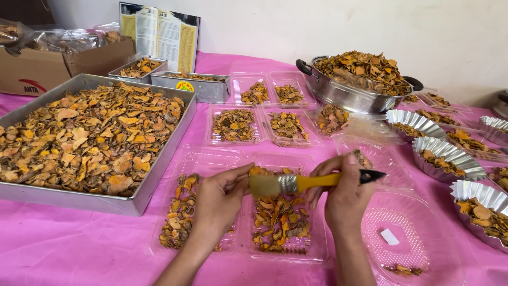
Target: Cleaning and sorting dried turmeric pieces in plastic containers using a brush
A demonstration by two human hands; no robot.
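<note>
Soft, even daylight is filling the scene, seeming to come from the far right, where the pale wall (pixel 328 26) is glowing brightest. Shadows are staying faint: a thin dark band is lying under the near edge of the big metal tray (pixel 79 201). Small highlights are glinting on the fluted foil cups (pixel 450 153) and the steel pot (pixel 344 95), and the clear plastic containers (pixel 402 228) are catching mild glare. Focus is holding sharp throughout; straight lines are bowing slightly toward the corners.
</note>
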